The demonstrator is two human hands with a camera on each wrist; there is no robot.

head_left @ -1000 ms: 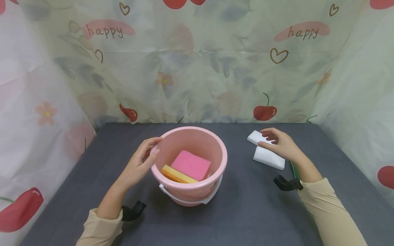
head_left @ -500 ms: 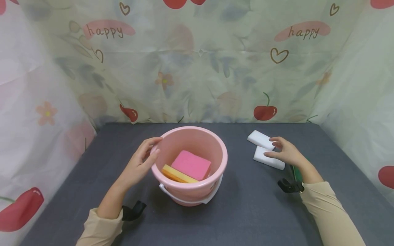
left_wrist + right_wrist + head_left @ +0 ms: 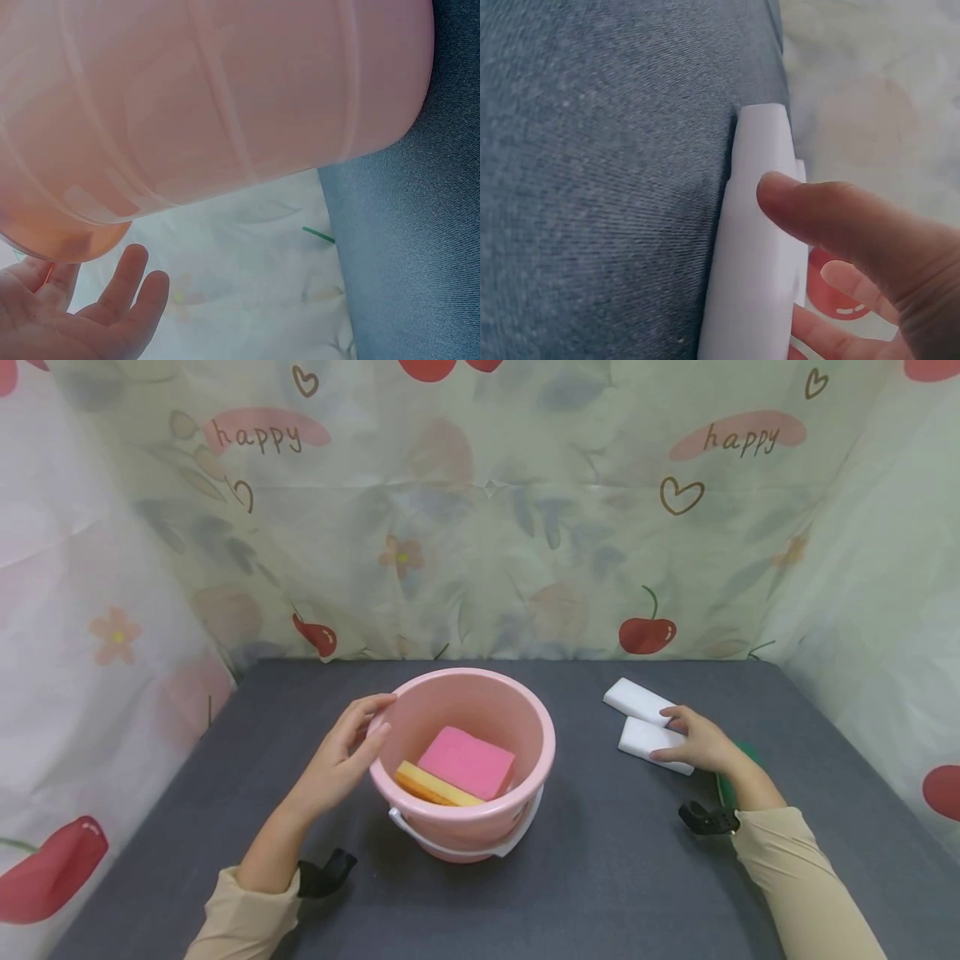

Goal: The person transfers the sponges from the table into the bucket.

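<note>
A pink bucket [image 3: 465, 827] with a white handle [image 3: 450, 852] stands mid-table. Inside lie a pink sponge [image 3: 467, 762] and a yellow-and-orange sponge [image 3: 435, 783]. My left hand [image 3: 341, 760] holds the bucket's left rim, its thumb over the rim. In the left wrist view, two fingers [image 3: 146, 300] hang off the bucket. Two white rectangular blocks [image 3: 636, 700] lie one behind the other at the right. Above the nearer white block [image 3: 750, 262], my right hand [image 3: 701, 742] spreads thumb and fingers across it without a visible grip; contact is unclear.
Something green [image 3: 726, 789], mostly hidden, lies behind the right wrist. The dark tabletop [image 3: 585, 877] meets printed curtains [image 3: 487, 568] at the back and sides. Each wrist wears a black camera mount [image 3: 326, 872].
My right hand has drawn back from above the far white block and come lower over the nearer one. My left hand and the bucket stay put.
</note>
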